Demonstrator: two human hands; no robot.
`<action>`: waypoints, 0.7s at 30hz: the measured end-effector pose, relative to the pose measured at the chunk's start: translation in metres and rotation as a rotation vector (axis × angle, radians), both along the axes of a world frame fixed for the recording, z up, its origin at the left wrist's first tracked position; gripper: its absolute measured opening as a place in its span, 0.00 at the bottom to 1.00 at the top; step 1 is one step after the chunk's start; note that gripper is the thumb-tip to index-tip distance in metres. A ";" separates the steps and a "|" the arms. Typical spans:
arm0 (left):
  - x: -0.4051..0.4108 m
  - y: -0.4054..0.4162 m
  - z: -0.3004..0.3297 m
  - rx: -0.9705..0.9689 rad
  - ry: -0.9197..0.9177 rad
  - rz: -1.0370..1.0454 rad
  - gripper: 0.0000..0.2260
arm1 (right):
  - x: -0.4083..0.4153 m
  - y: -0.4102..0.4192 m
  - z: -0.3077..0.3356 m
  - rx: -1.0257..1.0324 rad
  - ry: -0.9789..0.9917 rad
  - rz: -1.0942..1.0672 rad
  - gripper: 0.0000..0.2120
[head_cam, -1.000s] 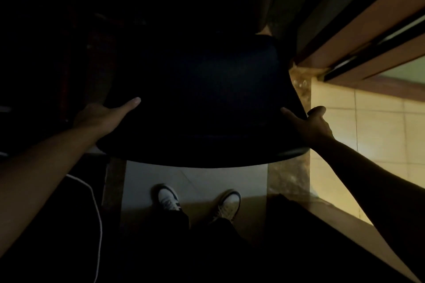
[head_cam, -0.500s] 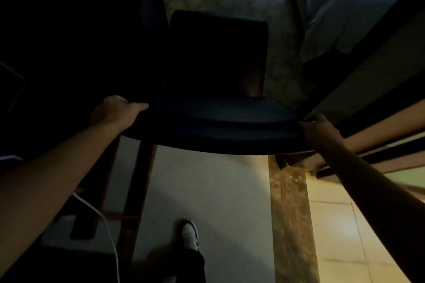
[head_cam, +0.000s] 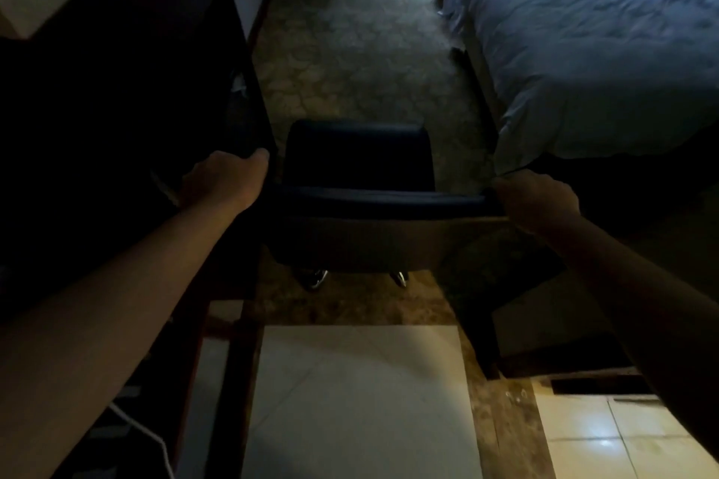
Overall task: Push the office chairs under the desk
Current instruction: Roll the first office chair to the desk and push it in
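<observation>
Chair [head_cam: 358,167] is seen from behind and above in a dim room; dark upholstery, seat ahead of the backrest top edge. The backrest top is held at both ends. Left hand [head_cam: 225,183] is closed over the left end of the backrest, knuckles up, thumb tip forward at the corner; the fingers are wrapped out of sight on the far side. Right hand [head_cam: 537,202] is closed over the right end of the same edge, fingers curled down over it. Both grips are pressed shut on the backrest, both forearms extended.

Between the two hands the top rim of the backrest runs level. Ahead of the grip lies the seat pad, and beyond it patterned carpet [head_cam: 350,51]. Below the grip two shiny base feet [head_cam: 398,278] are visible; whether they carry castors cannot be told.

Just left of the left hand a dark desk [head_cam: 128,109] is seen, its edge running forward beside the chair; the chair stands alongside it, not under it. Right of the right hand, a bed [head_cam: 583,62] with pale rumpled bedding is seen, near the chair's right side. Behind the grip, toward the person, the floor changes to pale tile [head_cam: 358,401]. A white cable [head_cam: 155,443] lies low on the left-arm side.
</observation>
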State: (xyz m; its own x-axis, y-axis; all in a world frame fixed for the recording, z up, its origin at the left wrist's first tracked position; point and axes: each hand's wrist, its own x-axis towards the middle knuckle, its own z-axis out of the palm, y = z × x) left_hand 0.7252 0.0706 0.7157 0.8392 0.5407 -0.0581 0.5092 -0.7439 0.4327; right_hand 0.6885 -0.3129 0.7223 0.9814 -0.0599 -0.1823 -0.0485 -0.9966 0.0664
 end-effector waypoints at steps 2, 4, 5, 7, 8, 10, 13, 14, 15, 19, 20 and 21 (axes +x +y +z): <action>0.035 -0.010 0.011 0.034 -0.030 -0.008 0.38 | 0.036 0.011 0.016 -0.044 -0.033 0.055 0.16; 0.063 -0.026 0.025 0.088 -0.075 -0.077 0.33 | 0.077 0.021 0.032 -0.041 -0.031 0.071 0.16; 0.079 -0.035 0.031 0.120 -0.116 -0.137 0.30 | 0.102 0.024 0.039 -0.018 -0.033 0.068 0.17; 0.114 -0.050 0.038 0.156 -0.199 -0.214 0.24 | 0.150 0.026 0.048 0.035 -0.051 0.030 0.19; 0.130 -0.053 0.040 0.154 -0.204 -0.225 0.22 | 0.171 0.025 0.047 0.054 -0.055 0.030 0.20; 0.158 -0.053 0.040 0.143 -0.205 -0.210 0.20 | 0.207 0.023 0.043 0.103 0.000 0.065 0.22; 0.185 -0.055 0.036 0.073 -0.273 -0.238 0.18 | 0.251 0.010 0.039 0.189 0.082 0.047 0.23; 0.192 -0.059 0.040 0.018 -0.245 -0.250 0.15 | 0.261 0.006 0.038 0.205 0.099 0.041 0.25; 0.205 -0.063 0.041 -0.062 -0.219 -0.202 0.11 | 0.275 0.002 0.037 0.200 0.125 0.074 0.28; 0.254 -0.072 0.042 -0.119 -0.152 -0.157 0.18 | 0.323 -0.006 0.042 0.218 0.176 0.096 0.36; 0.266 -0.074 0.042 -0.113 -0.181 -0.122 0.15 | 0.335 -0.008 0.042 0.200 0.202 0.090 0.33; 0.280 -0.080 0.044 -0.128 -0.080 -0.145 0.09 | 0.355 -0.011 0.041 0.188 0.225 0.102 0.29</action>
State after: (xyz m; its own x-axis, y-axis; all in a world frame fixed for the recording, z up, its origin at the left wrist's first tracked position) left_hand 1.0052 -0.0093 0.7593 0.9125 0.4061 -0.0486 0.3608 -0.7433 0.5633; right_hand 1.0440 -0.3242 0.7632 0.9145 0.0925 -0.3938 0.0479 -0.9914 -0.1216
